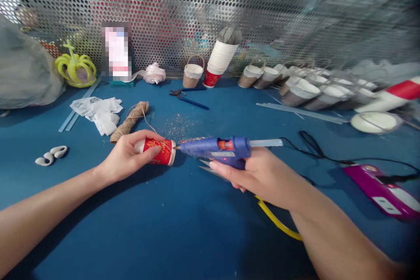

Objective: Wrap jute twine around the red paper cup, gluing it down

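My left hand [129, 155] is closed around a red paper cup [168, 154] with gold lettering, lying on its side. A strand of twine runs from the cup to a hank of brown twine [131, 121] just behind it. In my right hand [252, 170] is a blue hot glue gun [213, 146], a clear glue stick poking out of its back end. The gun's nozzle meets or nearly meets the cup's pale rim end. Below the gun, scissors [210, 167] with partly visible blades lie on the table, their yellow handle [278, 223] partly hidden by my right arm.
Pliers [188, 96], crumpled white fabric [101, 111] and white clips [51, 156] lie around. A cup stack [219, 59] and several small handled buckets [300, 92] stand along the perforated metal screen [157, 17]. At right sits a purple power strip [377, 188] with a black cord.
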A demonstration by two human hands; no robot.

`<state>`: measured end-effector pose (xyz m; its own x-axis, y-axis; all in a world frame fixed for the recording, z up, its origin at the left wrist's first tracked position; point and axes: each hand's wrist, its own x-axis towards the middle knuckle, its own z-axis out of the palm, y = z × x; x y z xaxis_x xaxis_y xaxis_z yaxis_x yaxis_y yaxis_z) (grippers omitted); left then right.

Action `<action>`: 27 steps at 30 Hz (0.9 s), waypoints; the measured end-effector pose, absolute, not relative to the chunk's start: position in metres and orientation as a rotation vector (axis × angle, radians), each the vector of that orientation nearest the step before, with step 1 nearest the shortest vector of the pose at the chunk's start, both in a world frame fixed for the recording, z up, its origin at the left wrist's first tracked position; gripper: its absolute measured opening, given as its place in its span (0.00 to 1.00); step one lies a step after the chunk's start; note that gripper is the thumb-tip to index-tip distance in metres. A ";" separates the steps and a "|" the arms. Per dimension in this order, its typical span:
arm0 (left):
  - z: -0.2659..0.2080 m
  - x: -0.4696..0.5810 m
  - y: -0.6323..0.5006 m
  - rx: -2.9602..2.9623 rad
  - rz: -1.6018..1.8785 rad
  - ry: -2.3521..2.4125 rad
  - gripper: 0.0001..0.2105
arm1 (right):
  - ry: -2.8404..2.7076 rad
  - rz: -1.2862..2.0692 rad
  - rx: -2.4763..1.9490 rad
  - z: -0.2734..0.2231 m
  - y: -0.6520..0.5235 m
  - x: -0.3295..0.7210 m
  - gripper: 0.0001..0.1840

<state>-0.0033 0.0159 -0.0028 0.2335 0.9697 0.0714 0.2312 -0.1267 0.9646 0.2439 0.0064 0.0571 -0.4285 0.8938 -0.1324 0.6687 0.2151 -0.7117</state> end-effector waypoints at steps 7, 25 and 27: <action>-0.004 -0.005 0.017 1.586 0.972 1.165 0.11 | -2.309 0.784 -1.381 0.057 0.006 0.244 0.17; -0.005 -0.003 0.018 1.521 0.998 1.172 0.12 | -2.407 0.616 -1.368 0.054 0.002 0.244 0.12; -0.005 -0.003 0.018 1.522 1.003 1.166 0.12 | -2.386 0.598 -1.367 0.054 0.002 0.244 0.12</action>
<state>-0.0026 0.0181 -0.0045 0.2126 0.9752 0.0613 0.2069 -0.1062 0.9726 0.2440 0.0022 0.0538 -0.4872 0.8703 0.0719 0.7335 0.4525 -0.5072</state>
